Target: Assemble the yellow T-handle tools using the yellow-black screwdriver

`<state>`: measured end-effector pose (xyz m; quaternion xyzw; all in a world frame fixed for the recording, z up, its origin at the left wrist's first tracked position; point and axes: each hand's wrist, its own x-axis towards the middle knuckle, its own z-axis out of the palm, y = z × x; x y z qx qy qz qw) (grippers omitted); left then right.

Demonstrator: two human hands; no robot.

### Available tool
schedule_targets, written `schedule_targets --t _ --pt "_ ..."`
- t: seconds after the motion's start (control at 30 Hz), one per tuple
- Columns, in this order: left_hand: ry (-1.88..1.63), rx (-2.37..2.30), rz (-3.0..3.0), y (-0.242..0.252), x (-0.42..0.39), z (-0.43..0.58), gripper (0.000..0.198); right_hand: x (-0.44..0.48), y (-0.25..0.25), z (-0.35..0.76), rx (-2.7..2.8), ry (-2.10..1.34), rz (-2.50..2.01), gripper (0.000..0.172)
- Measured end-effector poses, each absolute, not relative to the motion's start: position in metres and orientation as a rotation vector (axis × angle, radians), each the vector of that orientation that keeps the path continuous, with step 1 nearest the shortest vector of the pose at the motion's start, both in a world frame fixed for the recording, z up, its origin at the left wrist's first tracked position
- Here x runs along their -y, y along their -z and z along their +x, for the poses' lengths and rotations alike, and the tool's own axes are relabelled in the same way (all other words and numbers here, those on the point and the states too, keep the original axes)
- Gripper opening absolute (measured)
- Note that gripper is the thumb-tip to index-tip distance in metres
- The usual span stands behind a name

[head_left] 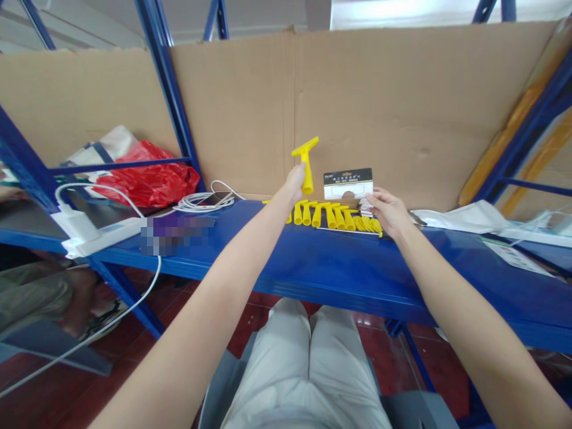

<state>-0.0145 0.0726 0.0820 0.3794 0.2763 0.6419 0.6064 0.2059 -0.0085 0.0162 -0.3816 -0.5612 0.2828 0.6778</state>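
My left hand (295, 182) is closed around a yellow T-shaped plastic handle (307, 167), raised above the table with its crossbar at the top. My right hand (389, 210) pinches the right edge of a black-and-white printed packaging card (347, 183), held upright and facing me. The card and the handle are apart. Below them, a row of similar yellow T-shaped handles (318, 213) lies side by side on the blue table (322, 256). Smaller yellow pieces (367, 224) sit at the row's right end, just below my right hand.
Brown cardboard (379, 107) stands along the back. To the left are a red plastic bag (147, 173), a coiled white cable (203, 202) and a white power strip (107, 235). A white cloth-like sheet (465, 215) lies on the right. Another person's leg (40, 292) shows at far left.
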Motion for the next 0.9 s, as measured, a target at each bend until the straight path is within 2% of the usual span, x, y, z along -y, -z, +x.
schedule_targets --t 0.2,0.5,0.63,0.9 --pt "-1.501 -0.646 0.848 -0.090 -0.062 -0.016 0.016 0.015 -0.012 0.185 1.330 -0.870 -0.785 0.044" --pt "-1.218 -0.619 1.038 -0.074 -0.042 -0.004 0.020 0.013 -0.006 0.175 1.305 -0.805 -0.845 0.045" --pt "-1.238 -0.607 1.064 -0.070 -0.042 -0.006 0.017 0.013 -0.006 0.173 1.285 -0.781 -0.827 0.048" --pt "-1.347 -0.612 1.119 -0.061 -0.043 -0.007 0.025 0.021 -0.007 0.167 1.273 -0.859 -0.834 0.050"
